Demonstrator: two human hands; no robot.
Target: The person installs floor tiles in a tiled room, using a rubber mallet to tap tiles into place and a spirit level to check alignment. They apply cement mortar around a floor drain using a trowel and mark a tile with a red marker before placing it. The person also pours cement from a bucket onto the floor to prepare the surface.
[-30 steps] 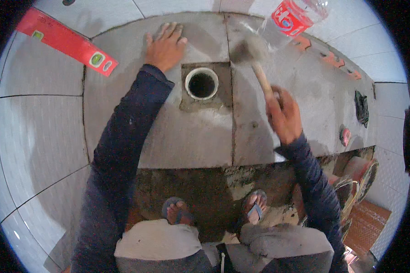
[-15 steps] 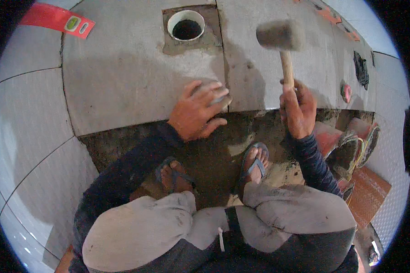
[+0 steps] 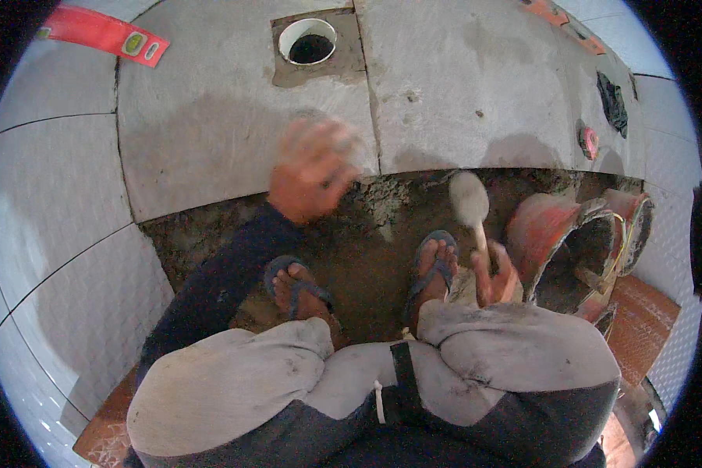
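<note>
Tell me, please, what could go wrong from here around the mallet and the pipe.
The mallet in the right hand appears close to the right foot, which wears only an open sandal; a slip might hurt it. The pipe is uncovered, so grit could fall in.

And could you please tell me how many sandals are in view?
2: the left sandal and the right sandal, both worn, the right one nearer the mallet. I see no others.
</note>
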